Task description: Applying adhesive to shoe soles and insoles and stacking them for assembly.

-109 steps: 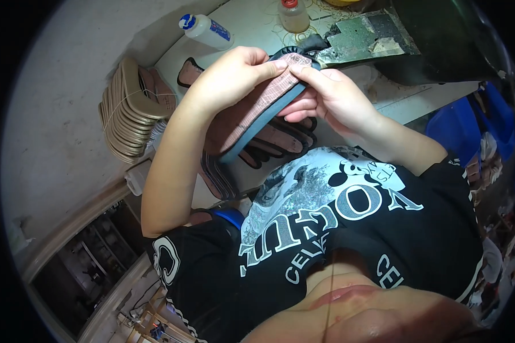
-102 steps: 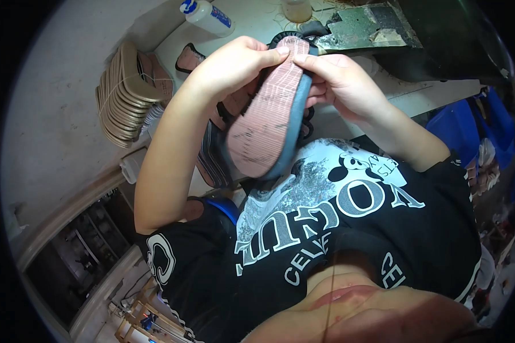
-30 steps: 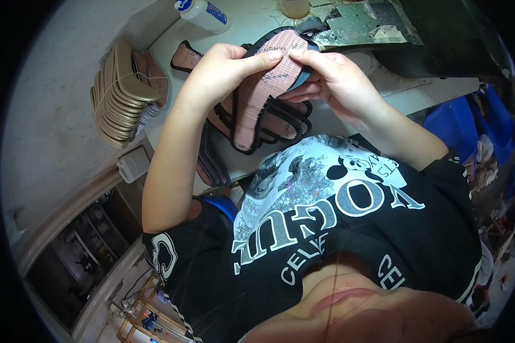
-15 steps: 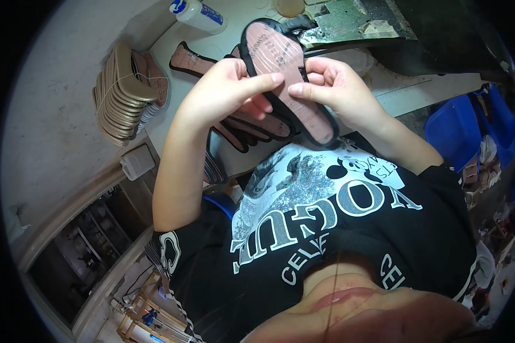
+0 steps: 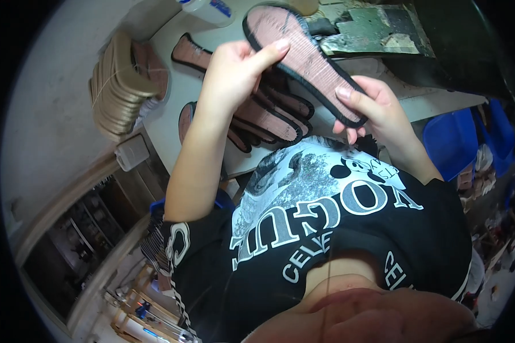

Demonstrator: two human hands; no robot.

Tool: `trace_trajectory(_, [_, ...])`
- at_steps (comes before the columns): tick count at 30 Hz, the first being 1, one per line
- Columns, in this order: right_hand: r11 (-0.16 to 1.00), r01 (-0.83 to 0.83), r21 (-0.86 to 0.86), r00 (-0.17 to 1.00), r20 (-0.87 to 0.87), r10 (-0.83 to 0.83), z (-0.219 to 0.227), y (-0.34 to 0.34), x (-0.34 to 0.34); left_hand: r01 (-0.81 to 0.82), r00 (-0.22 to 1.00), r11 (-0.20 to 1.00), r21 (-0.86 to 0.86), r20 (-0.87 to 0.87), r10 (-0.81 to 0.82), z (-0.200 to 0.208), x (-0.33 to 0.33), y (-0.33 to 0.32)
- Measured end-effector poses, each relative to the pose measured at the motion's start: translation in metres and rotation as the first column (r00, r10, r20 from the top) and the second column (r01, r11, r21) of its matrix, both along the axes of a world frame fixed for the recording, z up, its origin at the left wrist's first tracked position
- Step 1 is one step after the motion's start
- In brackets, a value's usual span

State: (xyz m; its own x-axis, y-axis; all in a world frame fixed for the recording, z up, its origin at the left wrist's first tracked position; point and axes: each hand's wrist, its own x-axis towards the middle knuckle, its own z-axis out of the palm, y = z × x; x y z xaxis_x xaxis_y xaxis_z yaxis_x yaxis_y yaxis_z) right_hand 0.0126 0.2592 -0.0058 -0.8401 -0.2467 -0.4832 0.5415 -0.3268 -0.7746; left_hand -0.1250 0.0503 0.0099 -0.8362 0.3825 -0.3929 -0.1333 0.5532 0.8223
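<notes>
One pink sole [image 5: 310,57] here, left hand [image 5: 234,68] pinching it near the wide end, right hand [image 5: 379,106] gripping the narrow end. Plus one gold bundle [image 5: 110,94], one white bottle [image 5: 208,10].

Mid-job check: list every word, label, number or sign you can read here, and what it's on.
I won't copy wording, only locate it.
Black fabric T-shirt with white graphic print: large grey-white chest capitals, legible; smaller white collar letters; white-outlined sleeve mark.
Long pink ribbed sole with black edging, being held: dark marks at the wide end, too blurred.
Other pink, black-edged soles: faint marks, too small.
White plastic bottle with blue label: cut off, unreadable.
</notes>
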Motion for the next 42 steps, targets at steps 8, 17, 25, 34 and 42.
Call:
trace_trajectory(8, [0.978,0.134,0.158,0.931,-0.358,-0.069,0.007,-0.055,0.002,-0.194,0.975,0.748,0.634,0.209,0.075,-0.014,0.01,-0.023])
trace_trajectory(17, [0.839,-0.101,0.534,0.58,-0.654,0.486,0.032,-0.083,-0.002,-0.516,0.845,0.05,0.855,0.518,-0.13,0.007,0.063,-0.034])
trace_trajectory(25, [0.78,-0.171,0.603,0.63,-0.541,0.557,0.041,-0.09,-0.006,-0.553,0.831,0.081,0.829,0.555,-0.014,-0.007,0.065,-0.054])
trace_trajectory(34, [0.631,-0.462,0.623,0.765,-0.08,0.639,-0.02,-0.078,-0.005,-0.68,0.724,0.563,-0.47,-0.554,0.411,-0.135,0.113,-0.227])
trace_trajectory(42, [0.481,-0.217,0.85,0.657,-0.237,0.716,-0.003,-0.074,-0.021,-0.793,0.59,0.575,-0.202,-0.493,0.64,-0.09,0.12,-0.194])
